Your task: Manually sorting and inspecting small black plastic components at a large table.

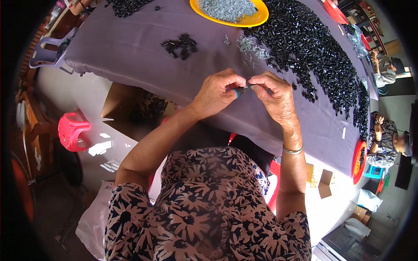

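My left hand [219, 94] and my right hand [276, 96] meet over the near edge of the purple cloth-covered table, fingertips almost touching. Between them is a small black part [244, 88] with a pale glint, pinched by my left thumb and fingers. A blue band wraps the left thumb. My right thumb and forefinger are pressed together at the part's other side; what they grip is too small to tell. Just beyond lie loose clear or silvery pins [254, 48]. A little group of black parts [179, 46] sits to the left.
A yellow plate [263, 16] heaped with pins stands at the far side. A broad pile of black parts [313, 48] covers the table's right. A red tray [358, 167] is at the right edge. An open cardboard box [114, 104] and a pink stool [72, 130] are left. Other people sit at right.
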The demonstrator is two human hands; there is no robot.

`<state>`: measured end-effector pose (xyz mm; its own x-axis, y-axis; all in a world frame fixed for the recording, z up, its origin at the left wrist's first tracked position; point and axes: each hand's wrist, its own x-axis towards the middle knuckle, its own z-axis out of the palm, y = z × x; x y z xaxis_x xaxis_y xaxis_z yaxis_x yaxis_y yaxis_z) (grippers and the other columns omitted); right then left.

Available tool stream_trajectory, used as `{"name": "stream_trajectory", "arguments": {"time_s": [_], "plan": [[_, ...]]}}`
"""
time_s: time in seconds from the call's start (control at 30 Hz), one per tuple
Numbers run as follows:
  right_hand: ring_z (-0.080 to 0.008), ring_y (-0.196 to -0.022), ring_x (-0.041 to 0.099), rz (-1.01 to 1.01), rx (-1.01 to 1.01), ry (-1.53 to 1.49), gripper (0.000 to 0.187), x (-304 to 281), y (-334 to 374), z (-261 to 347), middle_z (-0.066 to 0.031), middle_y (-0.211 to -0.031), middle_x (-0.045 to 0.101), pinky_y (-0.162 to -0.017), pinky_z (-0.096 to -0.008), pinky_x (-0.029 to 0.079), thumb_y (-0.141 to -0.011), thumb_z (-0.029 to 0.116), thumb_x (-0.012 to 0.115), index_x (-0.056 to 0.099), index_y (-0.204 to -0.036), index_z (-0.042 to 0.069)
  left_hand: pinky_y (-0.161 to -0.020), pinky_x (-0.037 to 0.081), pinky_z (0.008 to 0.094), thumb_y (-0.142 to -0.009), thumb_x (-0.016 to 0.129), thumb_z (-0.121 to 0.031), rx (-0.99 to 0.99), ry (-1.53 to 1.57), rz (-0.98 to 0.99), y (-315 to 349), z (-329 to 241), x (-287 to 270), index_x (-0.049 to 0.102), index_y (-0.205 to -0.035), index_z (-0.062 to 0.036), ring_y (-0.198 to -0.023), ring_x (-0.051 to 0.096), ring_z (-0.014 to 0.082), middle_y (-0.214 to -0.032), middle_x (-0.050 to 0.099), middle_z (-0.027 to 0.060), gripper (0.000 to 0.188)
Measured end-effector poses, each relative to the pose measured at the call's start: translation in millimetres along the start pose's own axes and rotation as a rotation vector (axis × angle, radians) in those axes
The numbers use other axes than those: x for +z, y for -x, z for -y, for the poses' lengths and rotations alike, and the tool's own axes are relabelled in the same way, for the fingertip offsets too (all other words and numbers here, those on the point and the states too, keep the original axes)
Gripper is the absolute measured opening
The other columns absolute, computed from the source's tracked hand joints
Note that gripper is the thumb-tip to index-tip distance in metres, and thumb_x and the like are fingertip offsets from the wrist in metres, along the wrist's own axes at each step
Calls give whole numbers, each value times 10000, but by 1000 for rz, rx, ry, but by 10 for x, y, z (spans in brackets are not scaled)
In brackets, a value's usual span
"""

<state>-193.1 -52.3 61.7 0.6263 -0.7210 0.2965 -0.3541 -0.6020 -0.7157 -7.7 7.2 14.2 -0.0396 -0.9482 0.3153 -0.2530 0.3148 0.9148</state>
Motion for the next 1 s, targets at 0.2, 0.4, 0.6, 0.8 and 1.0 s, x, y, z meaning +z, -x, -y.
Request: {"name": "stream_trajectory", "arguments": {"time_s": [0.2, 0.4, 0.6, 0.8, 1.0], "plan": [[-90, -822, 590, 2, 97, -321, 156, 54, 41, -161, -9, -873, 634, -754, -219, 481, -862, -71, 633, 663, -996, 3, -752, 499, 256, -737, 508, 135, 8, 26, 13, -6, 6, -3, 639, -997, -29, -855, 620, 134, -909, 593, 41, 334], [-68, -832, 580, 38, 189, -449, 144, 65, 83, -230, 6, -921, 643, -756, -206, 479, -891, -22, 635, 667, -1028, 7, -752, 498, 259, -739, 514, 129, -9, 38, 21, 4, 11, -14, 643, -997, -32, -858, 619, 132, -911, 592, 37, 330], [-68, -832, 581, 36, 240, -556, 142, 65, 92, -281, 3, -922, 650, -749, -209, 490, -899, 40, 651, 672, -1038, 17, -732, 525, 293, -712, 532, 92, -3, 37, -8, -13, -16, 1, 647, -969, -17, -793, 639, 178, -878, 613, 74, 302], [-72, -831, 588, 46, 245, -598, 136, 68, 92, -330, -2, -927, 650, -750, -216, 499, -902, 45, 648, 673, -1033, 16, -718, 506, 276, -744, 553, 90, -24, 29, 14, -1, -5, -7, 648, -983, -35, -804, 621, 144, -881, 600, 46, 285], [-65, -801, 585, -3, 290, -508, 110, 41, 127, -269, -3, -929, 649, -728, -216, 495, -898, 17, 640, 673, -1004, 14, -728, 490, 257, -774, 562, 101, -37, 37, 12, 5, 5, -3, 644, -997, -48, -851, 616, 116, -906, 594, 20, 281]]}}
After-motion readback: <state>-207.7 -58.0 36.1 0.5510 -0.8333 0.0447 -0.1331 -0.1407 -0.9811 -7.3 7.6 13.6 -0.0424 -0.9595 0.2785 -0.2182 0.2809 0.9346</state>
